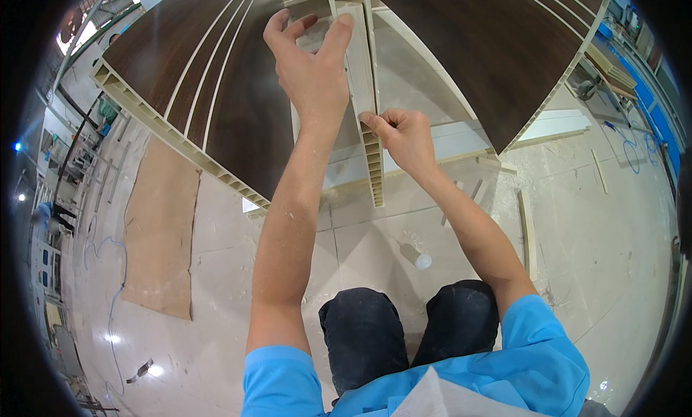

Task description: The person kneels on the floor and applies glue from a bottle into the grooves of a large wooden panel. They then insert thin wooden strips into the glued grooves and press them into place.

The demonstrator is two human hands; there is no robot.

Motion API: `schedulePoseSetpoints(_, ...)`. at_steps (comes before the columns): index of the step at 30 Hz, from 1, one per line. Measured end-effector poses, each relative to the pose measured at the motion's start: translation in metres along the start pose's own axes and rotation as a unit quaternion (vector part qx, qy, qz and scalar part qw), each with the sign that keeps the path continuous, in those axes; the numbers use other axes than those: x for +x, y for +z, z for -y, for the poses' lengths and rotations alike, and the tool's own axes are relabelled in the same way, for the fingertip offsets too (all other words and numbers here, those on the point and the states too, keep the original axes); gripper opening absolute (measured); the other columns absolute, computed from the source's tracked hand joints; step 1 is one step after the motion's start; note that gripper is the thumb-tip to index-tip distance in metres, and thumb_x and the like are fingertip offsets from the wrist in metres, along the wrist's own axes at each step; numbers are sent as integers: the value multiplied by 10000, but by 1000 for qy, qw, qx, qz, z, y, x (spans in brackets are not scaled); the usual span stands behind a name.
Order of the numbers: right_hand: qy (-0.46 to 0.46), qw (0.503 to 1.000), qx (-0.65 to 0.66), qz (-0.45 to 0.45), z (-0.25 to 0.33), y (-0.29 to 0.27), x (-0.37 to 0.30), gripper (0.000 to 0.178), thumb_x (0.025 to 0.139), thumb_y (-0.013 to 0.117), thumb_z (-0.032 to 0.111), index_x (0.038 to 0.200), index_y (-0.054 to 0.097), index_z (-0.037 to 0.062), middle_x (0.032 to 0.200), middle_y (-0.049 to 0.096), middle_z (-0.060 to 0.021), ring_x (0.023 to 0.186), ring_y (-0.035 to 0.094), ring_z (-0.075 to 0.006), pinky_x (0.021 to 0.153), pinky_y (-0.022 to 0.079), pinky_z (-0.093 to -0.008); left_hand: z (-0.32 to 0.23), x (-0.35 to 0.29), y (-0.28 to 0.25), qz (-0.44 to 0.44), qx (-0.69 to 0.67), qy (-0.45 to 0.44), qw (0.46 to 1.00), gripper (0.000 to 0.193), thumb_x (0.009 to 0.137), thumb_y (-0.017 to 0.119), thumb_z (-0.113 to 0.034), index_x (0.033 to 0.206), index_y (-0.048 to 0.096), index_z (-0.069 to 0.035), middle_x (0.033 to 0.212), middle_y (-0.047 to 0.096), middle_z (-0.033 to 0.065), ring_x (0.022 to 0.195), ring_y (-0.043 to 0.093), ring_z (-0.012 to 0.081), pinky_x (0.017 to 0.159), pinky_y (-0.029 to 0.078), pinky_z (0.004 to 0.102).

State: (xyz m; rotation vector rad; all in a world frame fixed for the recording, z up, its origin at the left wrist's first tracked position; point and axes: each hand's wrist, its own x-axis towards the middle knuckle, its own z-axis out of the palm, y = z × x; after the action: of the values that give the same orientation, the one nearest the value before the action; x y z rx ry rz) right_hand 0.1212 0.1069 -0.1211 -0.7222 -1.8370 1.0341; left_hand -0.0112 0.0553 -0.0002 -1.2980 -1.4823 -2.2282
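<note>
A narrow cream hollow-core panel (373, 170) stands edge-on between two dark brown panels, its row of cells showing at the near end. My right hand (407, 139) pinches its edge between thumb and bent fingers. Farther up, my left hand (311, 74) is open, fingers curved and spread, with the thumb beside the top of the cream panel. The left dark brown panel (249, 92) has pale curved lines and a cellular edge. On the right, the other dark brown panel (497, 49) tilts with one corner pointing down. Whether my left fingertips touch anything is unclear.
White boards (555, 125) lie low behind the panels. A cardboard sheet (162, 229) covers part of the tiled floor at left. Wood offcuts (528, 233) and a small clear round object (423, 261) lie near my knees. A blue hose (632, 157) coils at far right.
</note>
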Motion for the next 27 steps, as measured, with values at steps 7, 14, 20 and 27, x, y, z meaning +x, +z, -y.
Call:
schedulePoseSetpoints(7,9,999,-34,9,3,-4,3,511,985,825,422,762,790,-37,540,604,-97,508,531,-132,511,429,-381,1,-2,-6,36,20,33,999,864,935,894,-377,1512,434,71,1391,630,258,1117,700,257,851,607,357)
schedulePoseSetpoints(14,59,996,31,55,7,-9,9,503,949,870,425,708,780,-7,569,636,-37,523,560,-96,510,433,-305,-15,5,-12,54,4,3,999,874,916,918,-340,1535,431,40,1448,600,274,1087,728,271,853,624,359)
schedulePoseSetpoints(20,70,995,14,74,2,-17,16,500,918,896,439,696,778,8,559,628,-40,509,553,-97,484,410,-299,-24,0,-4,29,-14,-21,999,639,917,846,-197,1472,585,-19,1438,663,230,1223,699,305,1034,544,457)
schedulePoseSetpoints(27,73,993,52,75,0,-15,21,496,875,940,427,691,765,1,573,639,-46,498,560,-104,479,417,-292,-9,15,-18,37,110,275,954,719,927,903,-271,1513,542,-62,1406,591,175,1249,613,313,1105,497,454)
